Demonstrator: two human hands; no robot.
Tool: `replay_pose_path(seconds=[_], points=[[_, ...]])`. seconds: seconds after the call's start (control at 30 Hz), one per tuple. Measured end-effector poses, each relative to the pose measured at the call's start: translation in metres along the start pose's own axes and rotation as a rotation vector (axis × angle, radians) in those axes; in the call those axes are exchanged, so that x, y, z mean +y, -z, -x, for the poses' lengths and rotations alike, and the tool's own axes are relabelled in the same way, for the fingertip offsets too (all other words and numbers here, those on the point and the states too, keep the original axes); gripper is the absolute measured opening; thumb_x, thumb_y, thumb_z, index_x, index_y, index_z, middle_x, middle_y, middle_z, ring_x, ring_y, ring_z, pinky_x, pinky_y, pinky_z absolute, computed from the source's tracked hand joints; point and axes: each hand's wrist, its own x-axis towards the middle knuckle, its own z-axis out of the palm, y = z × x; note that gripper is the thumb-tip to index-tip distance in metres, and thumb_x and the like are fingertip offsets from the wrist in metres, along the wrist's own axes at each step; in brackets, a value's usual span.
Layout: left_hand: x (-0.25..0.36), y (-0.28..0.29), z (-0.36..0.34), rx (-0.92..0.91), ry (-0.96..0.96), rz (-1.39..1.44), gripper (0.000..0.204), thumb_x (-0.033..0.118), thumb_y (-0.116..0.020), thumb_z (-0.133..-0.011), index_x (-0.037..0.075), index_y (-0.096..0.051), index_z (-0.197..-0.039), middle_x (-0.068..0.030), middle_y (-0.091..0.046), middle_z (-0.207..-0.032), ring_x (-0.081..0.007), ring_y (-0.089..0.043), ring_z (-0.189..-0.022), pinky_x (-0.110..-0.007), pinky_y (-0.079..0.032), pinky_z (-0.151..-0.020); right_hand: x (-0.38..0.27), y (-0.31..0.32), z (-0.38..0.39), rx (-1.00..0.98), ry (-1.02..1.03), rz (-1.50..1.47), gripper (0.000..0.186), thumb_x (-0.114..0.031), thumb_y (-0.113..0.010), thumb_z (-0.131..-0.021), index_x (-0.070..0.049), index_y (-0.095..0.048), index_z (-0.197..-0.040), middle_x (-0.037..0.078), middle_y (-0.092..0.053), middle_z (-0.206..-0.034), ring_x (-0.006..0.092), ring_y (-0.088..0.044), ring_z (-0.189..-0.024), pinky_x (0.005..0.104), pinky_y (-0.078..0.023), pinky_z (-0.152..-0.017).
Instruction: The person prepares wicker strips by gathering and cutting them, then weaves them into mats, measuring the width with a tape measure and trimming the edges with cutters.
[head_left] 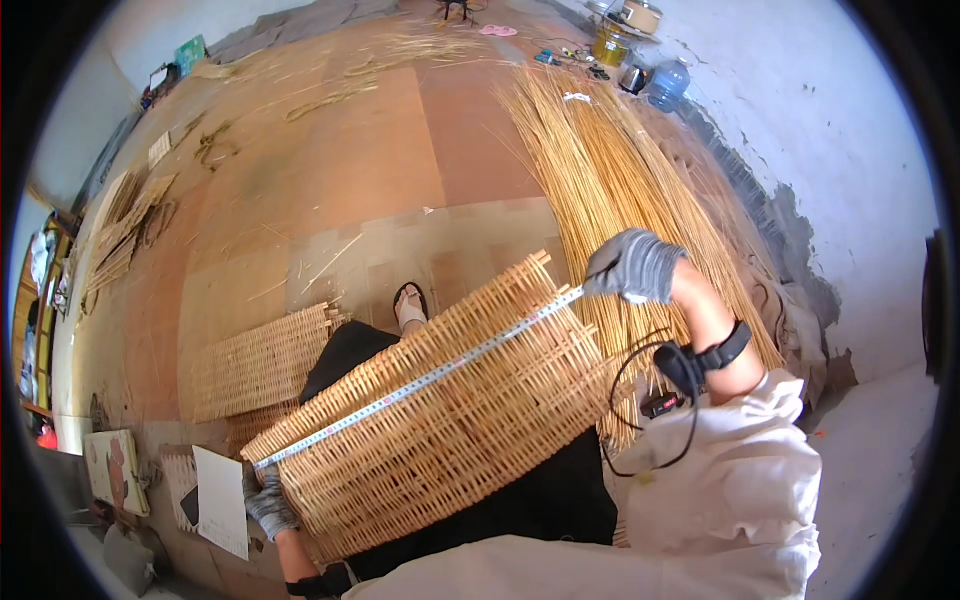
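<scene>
Across the woven panel (430, 425), from its left end to just past its right one, runs the tape measure (430, 377), its printed strip facing up at me. The panel slants over my black-clothed lap (555, 490), left end nearer my body and right end farther off, and the strip follows nearly the same long axis. It starts close to the panel's far edge at the left, then lies farther in from that edge toward the right.

My right hand (637, 267), gloved in grey, is beyond the panel's right end with the fingers closed on the strip; whatever else the palm may hold is hidden. From that grip, the strip and panel lie down to the left and toward me. My left hand (270, 503), gloved too, is at the panel's left end, against it and beside the strip's other end. I have the fingers bent there, but I can't tell whether they pinch the strip, the weave or both. So the left is the nearer hand to the panel.

Past the panel's right end lie loose canes (600, 170); beyond its far edge, toward the left, rests another woven piece (260, 365).
</scene>
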Motion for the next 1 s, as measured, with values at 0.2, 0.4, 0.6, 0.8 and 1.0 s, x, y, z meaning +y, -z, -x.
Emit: replay_pose_path(seconds=[0.2,0.4,0.6,0.8,1.0], points=[[0.011,-0.022,-0.012,-0.050,0.022,-0.180,0.041,0.014,-0.058,-0.077,-0.005,-0.044,-0.111,-0.0127,-0.050,-0.108,-0.0192,-0.049,-0.095,-0.026,-0.038,-0.083,0.040,-0.020,-0.016,0.138,-0.060,0.233,0.029,-0.039,-0.056,-0.068,-0.013,-0.064,-0.076,0.009,-0.060,-0.071,0.0258,-0.057,-0.065,0.0339,-0.044,-0.061],[0.020,-0.030,-0.003,-0.068,-0.047,-0.391,0.051,0.027,-0.054,-0.080,-0.008,-0.038,-0.113,-0.0162,-0.048,-0.109,-0.0217,-0.048,-0.096,-0.027,-0.038,-0.083,0.045,-0.025,-0.016,0.196,-0.045,0.154,0.026,-0.037,-0.054,-0.071,-0.013,-0.063,-0.078,0.008,-0.060,-0.073,0.0261,-0.056,-0.069,0.0352,-0.044,-0.062],[0.014,-0.038,-0.004,-0.109,-0.041,-0.250,0.045,0.029,-0.050,-0.083,-0.006,-0.042,-0.111,-0.0127,-0.051,-0.105,-0.0179,-0.050,-0.090,-0.026,-0.041,-0.078,0.053,-0.029,-0.003,0.361,0.103,0.315,0.021,-0.027,-0.060,-0.070,-0.008,-0.063,-0.077,0.009,-0.060,-0.072,0.0223,-0.058,-0.063,0.0310,-0.046,-0.060],[0.010,-0.032,-0.011,-0.106,-0.035,-0.291,0.047,0.030,-0.051,-0.082,-0.007,-0.042,-0.109,-0.0124,-0.051,-0.103,-0.0176,-0.049,-0.088,-0.026,-0.041,-0.077,0.026,-0.021,0.073,0.074,0.295,0.151,0.012,-0.020,-0.057,-0.073,-0.011,-0.062,-0.079,0.007,-0.061,-0.074,0.0227,-0.059,-0.068,0.0316,-0.048,-0.062],[0.012,-0.056,-0.023,-0.137,-0.133,-0.450,0.046,0.033,-0.047,-0.083,-0.005,-0.047,-0.108,-0.0143,-0.055,-0.099,-0.0197,-0.051,-0.085,-0.028,-0.040,-0.076,0.086,-0.013,0.043,0.167,0.152,0.142,0.011,-0.013,-0.059,-0.070,-0.008,-0.062,-0.080,0.008,-0.061,-0.074,0.0226,-0.059,-0.063,0.0303,-0.047,-0.057]])
